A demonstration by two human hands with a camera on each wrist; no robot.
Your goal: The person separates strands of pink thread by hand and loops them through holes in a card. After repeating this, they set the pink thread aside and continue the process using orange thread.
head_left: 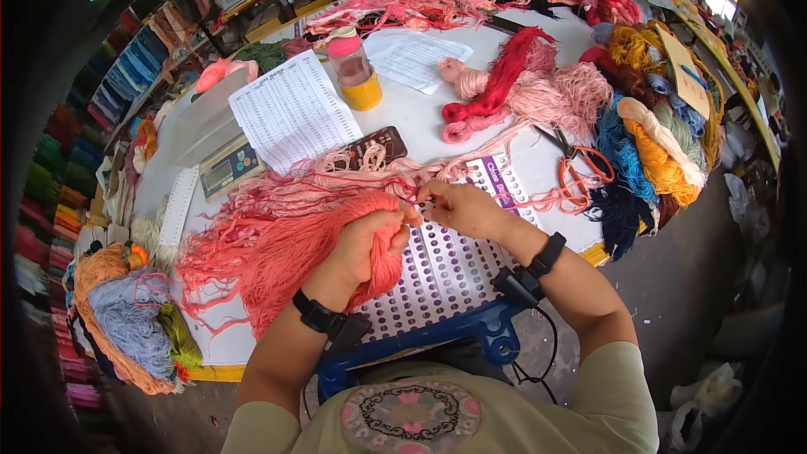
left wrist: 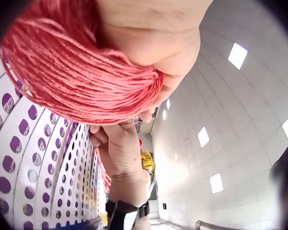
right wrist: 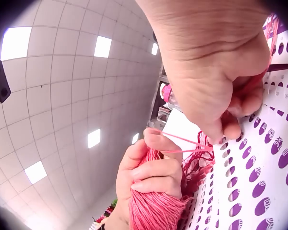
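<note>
A thick coral-pink skein of thread [head_left: 294,261] is gripped by my left hand [head_left: 367,245], its fingers curled round the strands. In the right wrist view the bunch bulges out below the left fingers [right wrist: 156,170]. Thin pink strands [right wrist: 189,151] run from that hand toward my right hand [head_left: 465,208]. The right hand pinches thread with curled thumb and fingers, low over a white card [head_left: 445,286] with rows of purple-showing holes. More loose pink and red thread [head_left: 244,210] lies spread behind the skein.
A pink-lidded bottle [head_left: 357,71], printed sheets [head_left: 290,109], a digital scale [head_left: 231,170] and a dark phone-like object [head_left: 376,147] stand or lie beyond the hands. Orange-handled scissors [head_left: 576,176] lie right, beside bundled coloured yarn [head_left: 656,126]. More yarn bundles [head_left: 126,319] hang at the left edge.
</note>
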